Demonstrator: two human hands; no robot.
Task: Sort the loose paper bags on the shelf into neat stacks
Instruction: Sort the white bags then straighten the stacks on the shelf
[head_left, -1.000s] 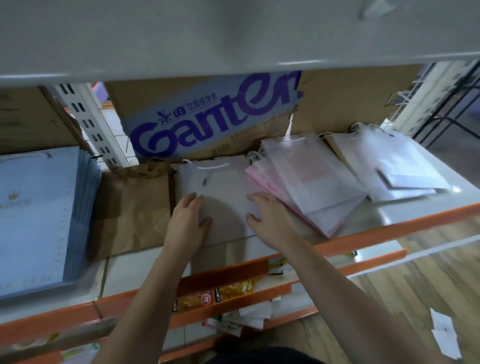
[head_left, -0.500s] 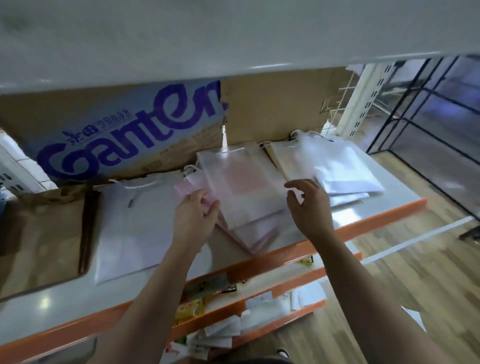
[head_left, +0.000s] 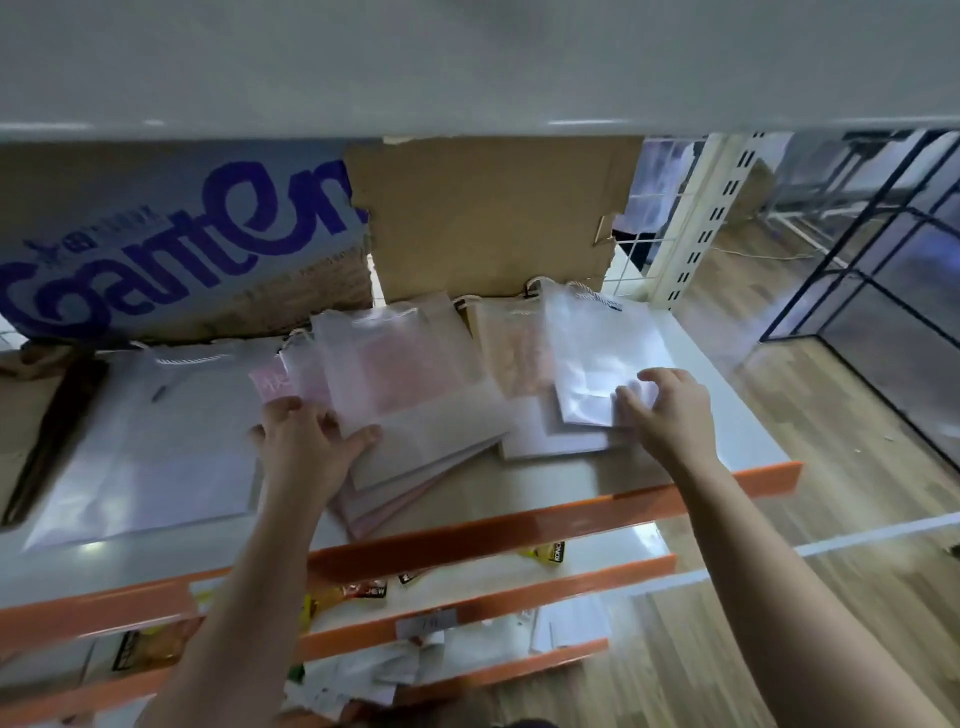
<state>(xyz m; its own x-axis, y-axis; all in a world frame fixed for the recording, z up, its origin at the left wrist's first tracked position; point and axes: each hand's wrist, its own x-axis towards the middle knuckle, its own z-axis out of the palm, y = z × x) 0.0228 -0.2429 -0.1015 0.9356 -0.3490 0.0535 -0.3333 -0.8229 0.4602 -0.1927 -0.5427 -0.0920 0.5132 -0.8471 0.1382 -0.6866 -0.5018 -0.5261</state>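
Right hand (head_left: 670, 410) moved onto white bags (head_left: 597, 353); left hand (head_left: 306, 441) unmoved.

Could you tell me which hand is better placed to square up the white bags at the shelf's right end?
The right hand, I think: it touches the white bags, while the left hand rests on the fanned pink stack beside them and would have to cross over.
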